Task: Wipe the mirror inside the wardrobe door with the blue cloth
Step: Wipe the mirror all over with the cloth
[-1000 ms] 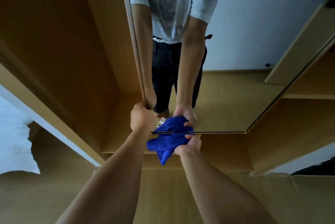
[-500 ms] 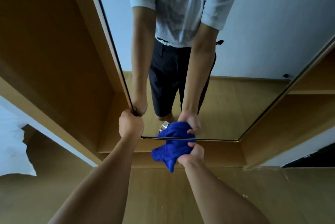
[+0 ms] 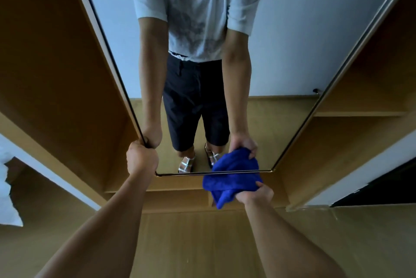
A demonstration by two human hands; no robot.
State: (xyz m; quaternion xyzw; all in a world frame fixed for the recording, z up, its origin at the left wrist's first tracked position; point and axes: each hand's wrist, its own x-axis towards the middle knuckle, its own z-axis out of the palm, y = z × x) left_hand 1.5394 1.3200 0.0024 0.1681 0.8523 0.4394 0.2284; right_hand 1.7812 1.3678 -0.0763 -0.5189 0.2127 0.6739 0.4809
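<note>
The tall mirror point(image 3: 281, 57) on the inside of the wooden wardrobe door fills the upper middle of the view and reflects a person in a pale shirt and dark shorts. My left hand point(image 3: 141, 160) grips the mirror's left edge near its bottom corner. My right hand point(image 3: 255, 194) holds the bunched blue cloth point(image 3: 229, 184) against the mirror's bottom edge, right of centre. The cloth's reflection shows just above that edge.
Wooden wardrobe panels point(image 3: 51, 70) stand to the left, and wardrobe shelves point(image 3: 360, 113) to the right. A wooden floor point(image 3: 198, 244) lies below. White bedding point(image 3: 6, 201) shows at the far left edge, and a dark gap point(image 3: 382, 190) at the lower right.
The right hand has slid the blue cloth to the right along the mirror's bottom edge. The view has moved closer and more of the mirror shows. The left hand keeps its grip.
</note>
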